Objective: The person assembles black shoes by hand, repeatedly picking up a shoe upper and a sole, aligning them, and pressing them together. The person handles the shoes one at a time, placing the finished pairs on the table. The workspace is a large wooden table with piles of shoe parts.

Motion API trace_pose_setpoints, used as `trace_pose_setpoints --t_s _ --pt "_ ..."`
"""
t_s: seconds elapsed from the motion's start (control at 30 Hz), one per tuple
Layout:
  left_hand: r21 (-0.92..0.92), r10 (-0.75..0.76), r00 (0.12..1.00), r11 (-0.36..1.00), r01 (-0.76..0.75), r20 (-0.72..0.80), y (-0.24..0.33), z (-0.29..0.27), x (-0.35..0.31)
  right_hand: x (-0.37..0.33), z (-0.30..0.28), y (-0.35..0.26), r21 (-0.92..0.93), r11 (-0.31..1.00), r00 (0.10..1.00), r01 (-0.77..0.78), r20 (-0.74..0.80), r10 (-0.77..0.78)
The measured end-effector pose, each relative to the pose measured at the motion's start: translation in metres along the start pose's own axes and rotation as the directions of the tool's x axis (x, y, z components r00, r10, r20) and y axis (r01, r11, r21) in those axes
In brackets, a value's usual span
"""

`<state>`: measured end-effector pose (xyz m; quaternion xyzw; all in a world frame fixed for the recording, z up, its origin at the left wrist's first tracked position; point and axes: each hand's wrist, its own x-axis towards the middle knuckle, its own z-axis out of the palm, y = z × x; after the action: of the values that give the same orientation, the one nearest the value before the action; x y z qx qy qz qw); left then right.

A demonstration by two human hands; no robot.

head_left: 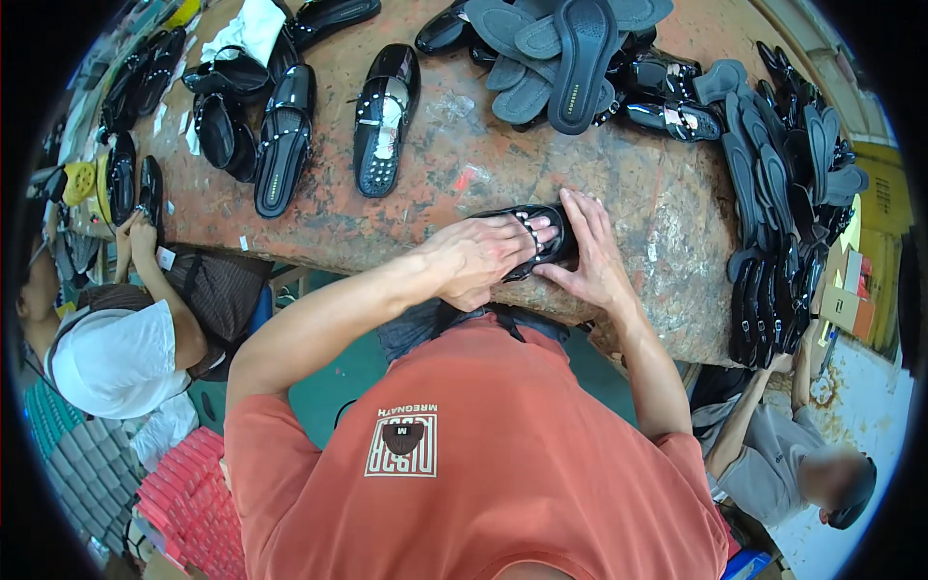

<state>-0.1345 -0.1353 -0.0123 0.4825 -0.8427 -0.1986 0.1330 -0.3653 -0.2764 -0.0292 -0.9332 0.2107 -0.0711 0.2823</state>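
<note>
Two hands pressed on black studded sandal (pixel 537 238) at workbench edge (pixel 667 338): left hand (pixel 476 257) fingers flat on strap, right hand (pixel 592 257) fingers spread beside; sandal can be pushed off edge if pressed unevenly.

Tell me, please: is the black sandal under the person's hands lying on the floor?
No, the black sandal lies on the worn reddish table, with the left hand pressing on it.

Worn reddish worktable (pixel 667 208) (paint-stained) over a green floor (pixel 338 387).
</note>
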Motion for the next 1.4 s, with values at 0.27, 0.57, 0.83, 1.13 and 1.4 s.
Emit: trace_pose_setpoints --t_s 0.27,0.57,0.83,1.13,1.4 --pt "0.007 -0.01 0.978 1.0 0.009 0.21 0.007 -0.005 0.035 0.0 0.001 0.003 -0.014 0.999 0.999 0.033 -0.009 -0.034" --pt "-0.001 0.134 0.986 0.991 -0.135 -0.095 0.007 0.004 0.034 -0.003 0.001 0.003 0.013 1.0 1.0 0.01 0.017 -0.01" --pt "-0.212 -0.507 0.798 0.862 0.46 -0.327 0.039 -0.004 -0.069 -0.007 -0.003 0.0 0.012 0.995 0.995 0.102 -0.006 -0.102" --pt "-0.485 -0.146 0.851 0.863 -0.139 -0.504 0.042 -0.09 0.027 0.011 -0.096 -0.054 -0.519 0.827 0.852 0.219 0.514 0.097" --pt "-0.554 -0.081 0.911 0.814 -0.174 -0.405 0.043 -0.097 0.022 0.025 -0.093 -0.054 -0.502 0.806 0.568 0.314 0.779 0.265"
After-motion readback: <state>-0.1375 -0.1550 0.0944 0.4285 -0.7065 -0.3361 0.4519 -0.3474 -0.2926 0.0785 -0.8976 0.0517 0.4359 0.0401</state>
